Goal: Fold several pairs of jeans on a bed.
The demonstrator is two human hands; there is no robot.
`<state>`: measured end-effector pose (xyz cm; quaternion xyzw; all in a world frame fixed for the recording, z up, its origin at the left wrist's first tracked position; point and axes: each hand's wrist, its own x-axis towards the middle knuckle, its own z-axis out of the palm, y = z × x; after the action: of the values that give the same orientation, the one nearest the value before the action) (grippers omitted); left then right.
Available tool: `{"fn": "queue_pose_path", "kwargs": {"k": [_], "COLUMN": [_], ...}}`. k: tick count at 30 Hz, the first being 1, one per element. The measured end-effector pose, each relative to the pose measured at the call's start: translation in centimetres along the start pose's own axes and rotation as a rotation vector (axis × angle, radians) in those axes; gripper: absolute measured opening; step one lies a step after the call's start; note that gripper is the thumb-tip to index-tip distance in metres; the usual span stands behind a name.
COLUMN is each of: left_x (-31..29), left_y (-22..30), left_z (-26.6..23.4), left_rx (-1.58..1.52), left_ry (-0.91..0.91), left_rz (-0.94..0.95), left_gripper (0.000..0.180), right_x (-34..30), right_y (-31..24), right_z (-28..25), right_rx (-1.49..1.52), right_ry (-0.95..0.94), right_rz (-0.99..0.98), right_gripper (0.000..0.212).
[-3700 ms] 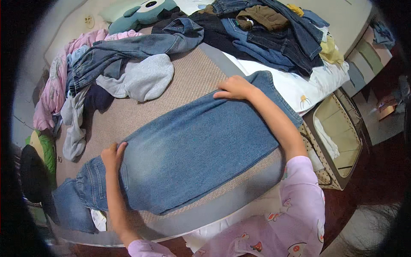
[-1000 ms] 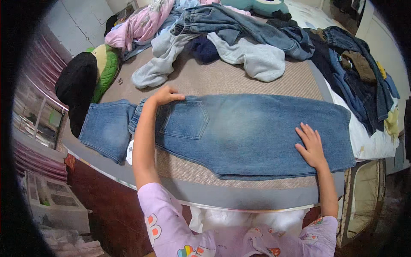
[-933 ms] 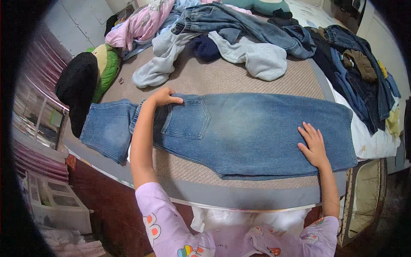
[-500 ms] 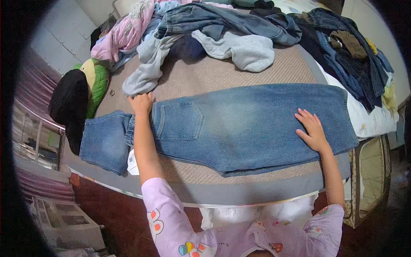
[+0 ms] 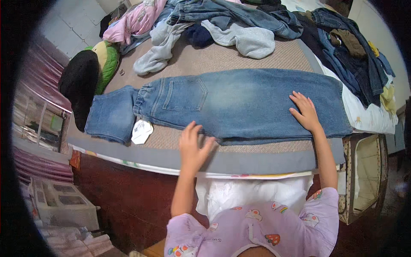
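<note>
Fingers of right hand (image 5: 305, 112) spread flat on faded blue denim jeans (image 5: 239, 103); left hand (image 5: 193, 147) open at near bed edge (smooth outward, evenly).

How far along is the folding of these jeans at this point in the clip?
Done: the blue jeans lie flat on the bed mat, legs apparently stacked one over the other. In hand: the right hand presses flat on the leg end, and the left hand hovers open at the near edge. Left: no crosswise fold shows yet, and a pile of clothes sits unfolded behind.
</note>
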<state>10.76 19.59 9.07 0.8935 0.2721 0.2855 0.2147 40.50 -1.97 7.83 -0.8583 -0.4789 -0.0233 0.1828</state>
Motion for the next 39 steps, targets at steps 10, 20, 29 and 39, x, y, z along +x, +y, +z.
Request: {"fn": "queue_pose_path", "kwargs": {"k": [10, 20, 29, 39], "left_x": [-0.8, -0.1, 1.2, 1.3], "left_y": [5.7, 1.4, 8.4, 15.2], "left_z": [6.0, 5.3, 9.5, 14.5], "left_rx": [0.171, 0.398, 0.375, 0.216], "left_ry": [0.189, 0.200, 0.203, 0.119], "left_rz": [-0.168, 0.318, 0.673, 0.777], "left_gripper": [0.054, 0.023, 0.014, 0.007], "right_x": [-0.4, -0.5, -0.3, -0.3], "right_y": [0.6, 1.2, 1.2, 1.8], "right_z": [0.6, 1.2, 1.2, 2.1], "right_rx": [-0.003, 0.064, 0.058, 0.110], "right_ry": [0.049, 0.094, 0.160, 0.218], "right_rz": [-0.016, -0.010, -0.009, -0.040], "right_gripper": [0.044, 0.042, 0.039, 0.035]}}
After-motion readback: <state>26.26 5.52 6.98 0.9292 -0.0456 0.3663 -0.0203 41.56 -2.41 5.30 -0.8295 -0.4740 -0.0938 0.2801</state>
